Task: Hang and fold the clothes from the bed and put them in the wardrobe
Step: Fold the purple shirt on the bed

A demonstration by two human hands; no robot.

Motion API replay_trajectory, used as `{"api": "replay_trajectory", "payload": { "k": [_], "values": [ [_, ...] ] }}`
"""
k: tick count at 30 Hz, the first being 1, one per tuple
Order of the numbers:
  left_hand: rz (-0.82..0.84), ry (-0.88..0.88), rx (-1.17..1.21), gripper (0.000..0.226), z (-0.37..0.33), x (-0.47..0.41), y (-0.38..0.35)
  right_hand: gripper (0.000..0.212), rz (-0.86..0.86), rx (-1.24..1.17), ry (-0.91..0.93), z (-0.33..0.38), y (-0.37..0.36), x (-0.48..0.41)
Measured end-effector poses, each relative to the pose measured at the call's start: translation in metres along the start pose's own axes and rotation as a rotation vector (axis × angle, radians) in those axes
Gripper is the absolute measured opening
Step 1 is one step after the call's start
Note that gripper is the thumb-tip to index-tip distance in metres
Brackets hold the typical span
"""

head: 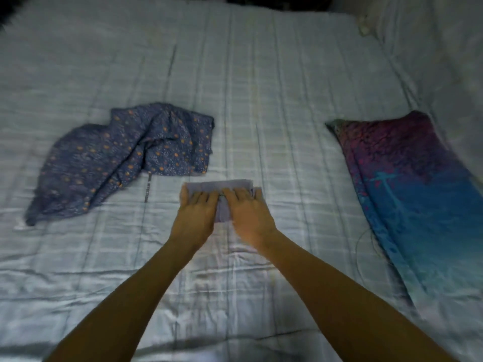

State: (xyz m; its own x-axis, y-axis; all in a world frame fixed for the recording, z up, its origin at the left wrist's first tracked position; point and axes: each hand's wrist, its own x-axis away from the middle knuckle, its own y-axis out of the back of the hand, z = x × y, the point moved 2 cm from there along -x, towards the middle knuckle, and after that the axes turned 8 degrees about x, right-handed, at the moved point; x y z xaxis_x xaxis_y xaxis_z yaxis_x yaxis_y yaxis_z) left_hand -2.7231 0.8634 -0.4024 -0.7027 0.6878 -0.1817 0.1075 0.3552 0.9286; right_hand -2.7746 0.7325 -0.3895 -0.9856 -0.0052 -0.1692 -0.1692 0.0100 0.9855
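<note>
A small pale lilac garment (222,188), folded into a compact rectangle, lies on the bed (261,100) in the middle of the view. My left hand (194,214) and my right hand (249,214) lie side by side on top of it, fingers straight, pressing it flat. Much of the folded piece is hidden under my hands. To the left lies a crumpled dark blue garment with orange dots (122,158), spread loosely on the sheet and apart from my hands.
A purple-to-blue patterned pillow (407,189) lies at the right side of the bed. A pale checked sheet covers the bed. A second pale pillow (431,48) sits at the far right corner. A thin cord (366,246) curls beside the coloured pillow.
</note>
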Motion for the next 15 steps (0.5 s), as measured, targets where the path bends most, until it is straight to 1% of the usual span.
{"api": "replay_trajectory", "payload": {
  "k": [2, 4, 7, 9, 11, 12, 15],
  "values": [
    [-0.058, 0.029, -0.028, 0.04, -0.009, 0.0, 0.056, 0.06, -0.105, 0.054, 0.068, 0.01, 0.049, -0.015],
    [-0.134, 0.053, -0.102, 0.04, -0.018, 0.008, 0.117, 0.06, -0.189, -0.011, 0.147, 0.029, 0.099, -0.029],
    [-0.237, 0.109, -0.175, 0.041, -0.022, 0.033, 0.205, 0.065, -0.191, -0.133, 0.262, 0.07, 0.168, -0.049],
    [-0.298, 0.178, -0.239, 0.04, -0.021, 0.058, 0.259, 0.065, -0.252, -0.132, 0.355, 0.103, 0.212, -0.06],
    [-0.381, 0.24, -0.311, 0.034, -0.023, 0.088, 0.311, 0.063, -0.339, -0.15, 0.444, 0.14, 0.255, -0.065],
    [-0.422, 0.272, -0.353, 0.034, -0.025, 0.105, 0.335, 0.064, -0.393, -0.162, 0.49, 0.16, 0.276, -0.066],
    [-0.523, 0.371, -0.497, 0.046, -0.038, 0.162, 0.402, 0.073, -0.519, -0.207, 0.648, 0.221, 0.334, -0.056]
  ]
}}
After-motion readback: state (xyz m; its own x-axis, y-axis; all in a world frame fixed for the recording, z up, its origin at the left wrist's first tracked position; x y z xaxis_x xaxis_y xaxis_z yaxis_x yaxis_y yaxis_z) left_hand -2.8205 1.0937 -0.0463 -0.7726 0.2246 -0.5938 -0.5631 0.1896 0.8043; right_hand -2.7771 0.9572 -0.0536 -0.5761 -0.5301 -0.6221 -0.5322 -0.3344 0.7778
